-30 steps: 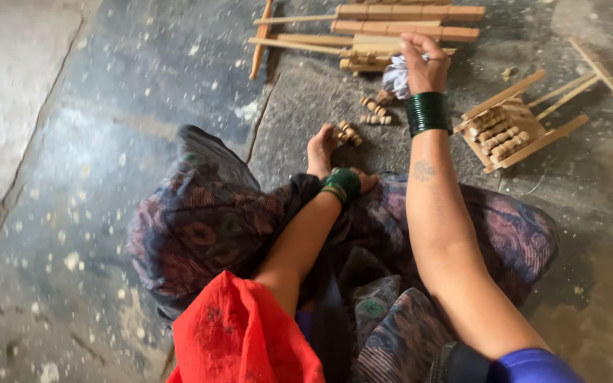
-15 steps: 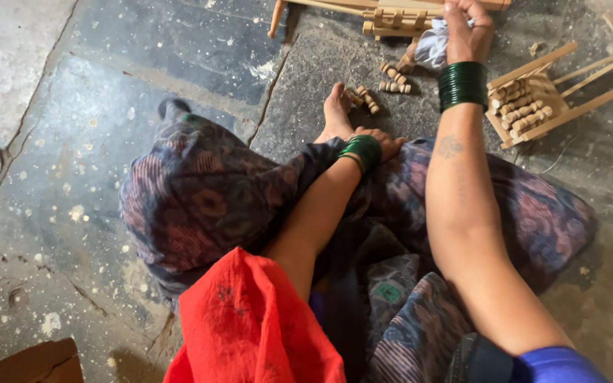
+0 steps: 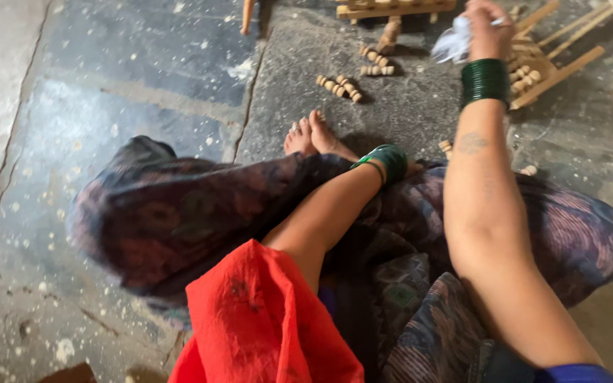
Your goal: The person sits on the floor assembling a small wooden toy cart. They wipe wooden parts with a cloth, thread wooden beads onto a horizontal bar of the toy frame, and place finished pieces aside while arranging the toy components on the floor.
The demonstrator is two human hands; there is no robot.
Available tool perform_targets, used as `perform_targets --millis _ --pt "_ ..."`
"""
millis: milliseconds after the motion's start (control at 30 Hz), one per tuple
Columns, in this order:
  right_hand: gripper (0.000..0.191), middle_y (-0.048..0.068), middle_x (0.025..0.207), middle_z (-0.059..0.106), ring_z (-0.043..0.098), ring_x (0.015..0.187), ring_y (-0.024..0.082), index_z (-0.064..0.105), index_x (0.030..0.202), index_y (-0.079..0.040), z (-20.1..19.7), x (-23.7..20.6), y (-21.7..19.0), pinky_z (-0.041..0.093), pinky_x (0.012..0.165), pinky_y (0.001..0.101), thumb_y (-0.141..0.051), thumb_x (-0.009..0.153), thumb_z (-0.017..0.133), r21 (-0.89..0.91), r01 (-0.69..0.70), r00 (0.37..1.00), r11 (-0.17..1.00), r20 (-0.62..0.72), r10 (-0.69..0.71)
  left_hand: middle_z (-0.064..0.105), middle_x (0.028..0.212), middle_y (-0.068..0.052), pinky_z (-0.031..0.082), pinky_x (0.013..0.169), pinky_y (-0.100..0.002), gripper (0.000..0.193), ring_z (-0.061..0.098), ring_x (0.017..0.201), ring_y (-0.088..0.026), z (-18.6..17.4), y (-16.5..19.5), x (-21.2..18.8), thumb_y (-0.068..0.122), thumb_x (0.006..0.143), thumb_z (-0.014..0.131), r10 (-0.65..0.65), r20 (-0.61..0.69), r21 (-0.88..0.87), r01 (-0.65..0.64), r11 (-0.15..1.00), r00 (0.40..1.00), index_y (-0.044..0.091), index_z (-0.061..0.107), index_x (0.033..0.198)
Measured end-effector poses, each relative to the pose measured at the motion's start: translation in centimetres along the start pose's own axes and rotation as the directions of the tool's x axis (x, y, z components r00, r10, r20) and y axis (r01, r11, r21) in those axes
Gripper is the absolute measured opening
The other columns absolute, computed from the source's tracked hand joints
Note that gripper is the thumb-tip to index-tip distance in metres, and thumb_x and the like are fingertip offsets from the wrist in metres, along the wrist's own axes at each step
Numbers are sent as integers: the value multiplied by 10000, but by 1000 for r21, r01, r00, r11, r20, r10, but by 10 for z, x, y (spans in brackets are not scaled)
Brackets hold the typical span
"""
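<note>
I sit cross-legged on a stone floor. My right hand (image 3: 487, 27), green bangles on its wrist, is closed around a crumpled white cloth (image 3: 454, 44) just left of a small wooden frame (image 3: 551, 57) that holds turned wooden pegs. My left hand (image 3: 411, 169) is almost wholly hidden behind my ankle and the patterned skirt; only its wrist with green bangles shows, beside my bare foot (image 3: 311, 136). Loose turned wooden pegs (image 3: 340, 86) lie on the floor ahead of the foot.
Another wooden frame (image 3: 395, 8) lies at the top edge, with a wooden stick (image 3: 247, 14) to its left. More pegs (image 3: 376, 61) are scattered between them. A red cloth (image 3: 264, 319) drapes over my lap. A floor joint (image 3: 250, 106) runs toward me.
The view has tilted down and come closer, so the frames and pegs sit higher in the picture. My right hand still grips the white cloth beside the right frame.
</note>
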State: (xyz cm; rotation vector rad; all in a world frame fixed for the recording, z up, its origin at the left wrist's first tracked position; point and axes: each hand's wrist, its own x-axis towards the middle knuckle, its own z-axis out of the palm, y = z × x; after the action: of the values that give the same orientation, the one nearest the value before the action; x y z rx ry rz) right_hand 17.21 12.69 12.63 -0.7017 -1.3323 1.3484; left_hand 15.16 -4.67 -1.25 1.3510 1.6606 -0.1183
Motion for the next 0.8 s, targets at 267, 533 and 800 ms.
perform_targets --millis 267,533,800 --pt "111 46 939 779 703 851 110 805 1040 -36 25 -22 19 581 801 258 -111 970 766 -270 133 984 954 155 -93 630 1380 -149 480 1061 -452 547 593 1303 -321 9 -26 6 524 969 509 -71 9 1 71 998 997 120 686 1291" --pt "135 10 949 769 706 852 93 762 1027 -81 45 -30 52 568 794 277 -163 922 738 -511 -121 888 851 327 322 643 1369 -134 503 1041 -452 505 607 1289 -314 23 -50 35 504 960 558 -131 32 -22 132 991 991 138 698 1278" --pt "390 142 988 748 710 957 349 674 1121 -175 71 -77 75 552 845 458 -298 785 831 -900 123 695 417 378 611 656 1358 -119 527 1022 -451 466 621 1276 -307 7 -94 48 484 951 606 -341 -138 -113 327 938 930 156 710 1265"
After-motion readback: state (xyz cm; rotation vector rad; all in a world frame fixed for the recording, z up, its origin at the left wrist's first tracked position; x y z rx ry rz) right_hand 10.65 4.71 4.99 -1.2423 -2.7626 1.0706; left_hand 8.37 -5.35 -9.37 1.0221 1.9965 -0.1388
